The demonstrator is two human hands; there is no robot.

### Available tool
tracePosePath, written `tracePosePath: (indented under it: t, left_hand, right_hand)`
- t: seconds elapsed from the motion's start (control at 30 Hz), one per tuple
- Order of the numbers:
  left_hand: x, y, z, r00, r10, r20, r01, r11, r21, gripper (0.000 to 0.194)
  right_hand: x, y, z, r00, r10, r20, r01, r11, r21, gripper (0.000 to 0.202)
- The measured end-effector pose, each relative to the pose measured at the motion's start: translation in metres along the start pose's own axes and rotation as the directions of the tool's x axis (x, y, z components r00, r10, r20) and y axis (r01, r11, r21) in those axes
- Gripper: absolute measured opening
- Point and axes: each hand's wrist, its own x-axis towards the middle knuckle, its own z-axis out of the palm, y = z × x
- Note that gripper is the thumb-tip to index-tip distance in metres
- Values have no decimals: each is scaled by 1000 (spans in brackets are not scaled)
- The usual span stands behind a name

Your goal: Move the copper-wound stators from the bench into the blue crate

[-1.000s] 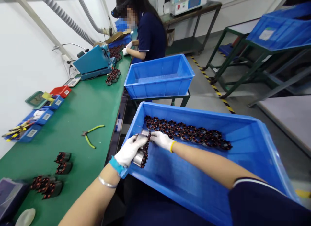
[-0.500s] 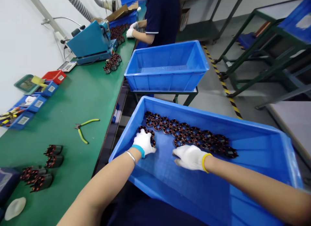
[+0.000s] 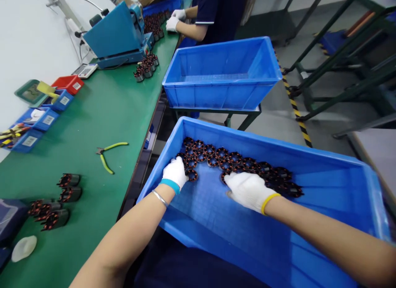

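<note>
Head view: both of my gloved hands are down inside the bin [image 3: 213, 207]. My left hand [image 3: 174, 171] is at the bin's left end, its fingers bent down over the nearest cores — I cannot tell whether they close on one. A single core [image 3: 192, 175] shows just beside those fingers. My right hand [image 3: 247, 190] is near the middle of the bin, palm down, its fingertips at the front edge of the packed cores [image 3: 222, 153]; the palm hides whether I grip any, so I cannot tell. That pack runs along the bin's far wall, from the left corner toward the right, each core ring-shaped, dark with copper colour.

Left of the bin is the green bench [image 3: 93, 119], bearing pliers [image 3: 101, 151] with handles spread, and a few loose cores [image 3: 57, 219] nearer me. Just beyond the bin, a second tub [image 3: 221, 94] sits on a stand. Farther past the bin — beyond that tub — are a co-worker's gloved hands [image 3: 173, 23] at the bench, with a blue machine [image 3: 114, 30] to their left.
</note>
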Motion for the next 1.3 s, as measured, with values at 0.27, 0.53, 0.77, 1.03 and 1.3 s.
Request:
tracePosePath:
  t: [0.27, 0.53, 0.77, 1.03, 1.3]
  left_hand:
    - [3, -9, 6, 999, 36, -26, -36, 999, 0, 47]
    - [-5, -12, 2, 992, 112, 62, -119, 986, 115, 38]
    - [-5, -16, 2, 949, 169, 264, -214, 965, 152, 67]
    - [6, -17, 6, 963, 195, 184, -194, 981, -21, 29]
    - [-1, -20, 5, 938, 215, 273, -207, 977, -56, 36]
  right_hand:
    - [26, -35, 23, 981, -67, -184, 122, 943, 309, 57]
    - [31, -69, 3, 969, -190, -158, 216, 962, 165, 53]
    - [14, -70, 9, 965, -237, 111, 224, 967, 121, 22]
    - [14, -18, 9, 998, 56, -22, -53, 992, 112, 57]
    - [14, -53, 7, 968, -182, -174, 216, 955, 201, 46]
